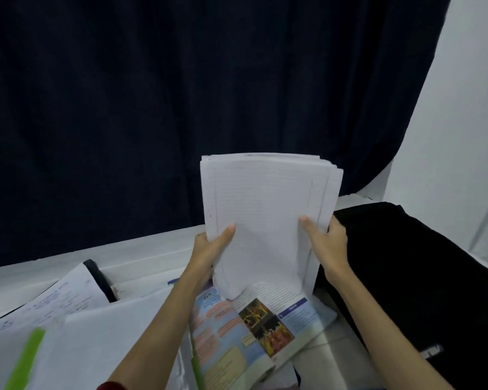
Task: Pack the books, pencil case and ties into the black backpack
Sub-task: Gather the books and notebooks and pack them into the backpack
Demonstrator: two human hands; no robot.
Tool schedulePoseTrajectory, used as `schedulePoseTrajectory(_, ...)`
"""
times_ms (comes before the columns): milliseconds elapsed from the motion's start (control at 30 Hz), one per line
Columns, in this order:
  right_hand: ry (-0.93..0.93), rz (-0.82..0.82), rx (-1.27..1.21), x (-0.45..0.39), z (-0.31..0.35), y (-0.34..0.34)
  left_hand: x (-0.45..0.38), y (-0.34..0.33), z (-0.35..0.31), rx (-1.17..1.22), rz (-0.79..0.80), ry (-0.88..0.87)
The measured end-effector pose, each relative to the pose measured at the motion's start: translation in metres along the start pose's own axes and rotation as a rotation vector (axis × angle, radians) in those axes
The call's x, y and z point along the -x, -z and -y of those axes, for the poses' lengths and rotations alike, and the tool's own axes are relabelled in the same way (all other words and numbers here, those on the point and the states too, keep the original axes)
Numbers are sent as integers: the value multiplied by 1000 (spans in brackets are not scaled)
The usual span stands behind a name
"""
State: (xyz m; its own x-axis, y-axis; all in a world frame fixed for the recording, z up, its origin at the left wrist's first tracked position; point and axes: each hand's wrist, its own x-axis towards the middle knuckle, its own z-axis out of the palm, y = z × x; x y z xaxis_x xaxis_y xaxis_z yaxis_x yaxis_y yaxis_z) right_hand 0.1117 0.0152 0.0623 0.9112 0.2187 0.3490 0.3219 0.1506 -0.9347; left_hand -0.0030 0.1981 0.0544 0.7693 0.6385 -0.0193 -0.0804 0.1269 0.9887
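A thick stack of white lined notebooks (265, 209) stands upright in front of me, its lower edge on an open colourful textbook (254, 325). My left hand (212, 249) grips the stack's left edge, thumb on the front page. My right hand (327, 237) grips its right edge the same way. The black backpack (412, 277) lies on the table just right of my right hand. More white books and papers (96, 339) lie at the lower left. No pencil case or ties can be made out.
A white table (141, 249) holds everything. A sheet with a black edge (68, 294) and a green-edged book (26, 358) lie at the left. A dark curtain (181, 94) hangs behind, with a white wall (462, 108) at the right.
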Motion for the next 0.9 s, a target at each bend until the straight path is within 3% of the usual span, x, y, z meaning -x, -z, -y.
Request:
schedulePoseTrajectory(200, -66, 11, -145, 4, -13, 5, -9, 0, -17, -144, 36, -61)
schedulePoseTrajectory(300, -12, -8, -116, 2, -9, -3, -12, -15, -27, -100, -20, -103)
schedulePoseTrajectory(467, 18, -42, -164, 6, -8, 6, -14, -20, -19, -103, 49, -92)
schedulePoseTrajectory(600, -28, -48, -271, 10, -10, 16, -12, -28, -14, 45, 97, -95)
schedulePoseTrajectory(900, 66, -130, -255, 14, 2, 4, -13, -40, -20, 30, 30, -165)
